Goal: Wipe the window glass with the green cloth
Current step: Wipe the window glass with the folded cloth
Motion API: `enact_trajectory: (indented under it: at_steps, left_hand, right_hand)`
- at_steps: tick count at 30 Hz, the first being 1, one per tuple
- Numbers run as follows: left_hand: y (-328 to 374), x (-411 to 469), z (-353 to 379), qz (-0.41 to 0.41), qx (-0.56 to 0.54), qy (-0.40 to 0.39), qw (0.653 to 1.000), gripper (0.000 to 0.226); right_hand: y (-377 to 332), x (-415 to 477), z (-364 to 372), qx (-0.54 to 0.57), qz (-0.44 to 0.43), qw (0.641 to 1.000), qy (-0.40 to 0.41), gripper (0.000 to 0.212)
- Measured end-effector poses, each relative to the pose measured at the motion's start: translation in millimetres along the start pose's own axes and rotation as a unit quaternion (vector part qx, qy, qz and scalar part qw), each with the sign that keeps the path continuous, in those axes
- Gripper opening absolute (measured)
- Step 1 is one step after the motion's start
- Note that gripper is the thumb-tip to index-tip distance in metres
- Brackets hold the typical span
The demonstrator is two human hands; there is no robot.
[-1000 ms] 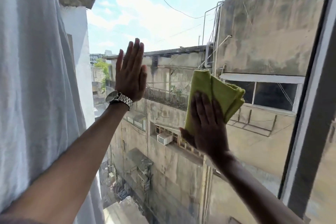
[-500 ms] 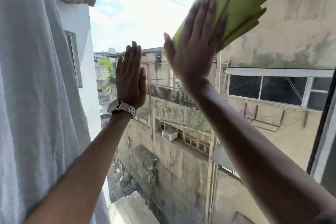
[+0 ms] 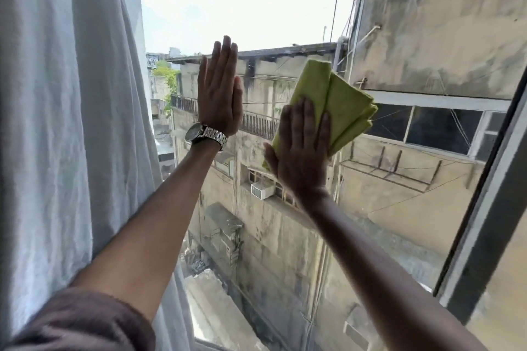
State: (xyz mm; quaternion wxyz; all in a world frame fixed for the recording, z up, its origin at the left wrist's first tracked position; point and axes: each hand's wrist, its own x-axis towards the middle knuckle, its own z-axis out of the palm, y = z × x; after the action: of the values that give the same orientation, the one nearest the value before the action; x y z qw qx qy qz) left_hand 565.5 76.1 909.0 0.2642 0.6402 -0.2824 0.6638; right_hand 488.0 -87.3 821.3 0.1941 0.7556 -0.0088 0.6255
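Currently, the right hand (image 3: pixel 302 151) presses the folded green microfibre cloth (image 3: pixel 339 102) flat, fingers extended, against the clear window glass (image 3: pixel 228 3). Left hand (image 3: pixel 219 94) rests open-palmed beside it. Dark window frame (image 3: pixel 490 208) bounds the right edge; white curtain (image 3: pixel 57 122) the left.

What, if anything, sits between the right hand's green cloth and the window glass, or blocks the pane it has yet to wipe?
Nothing visible does. The right hand presses the folded green cloth flat on the window glass. The left hand rests on the pane beside it, and the white curtain hangs at the left edge.
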Motion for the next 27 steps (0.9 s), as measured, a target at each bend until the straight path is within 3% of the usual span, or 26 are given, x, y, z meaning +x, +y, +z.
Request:
enact_trajectory:
  at_steps: [7, 16, 27]
  left_hand:
    - [-4, 1, 8, -0.008, 0.009, 0.008, 1.0, 0.052]
    - [0, 0, 4, -0.011, -0.008, 0.012, 1.0, 0.049]
    - [-2, -2, 11, 0.006, 0.009, 0.045, 0.999, 0.048]
  right_hand:
    - [-22, 93, -6, -0.014, 0.139, 0.988, 0.068, 0.076]
    - [-25, -58, 4, -0.004, 0.075, 0.997, -0.009, 0.072]
    - [-32, 40, 4, 0.005, 0.147, 0.987, 0.059, 0.076]
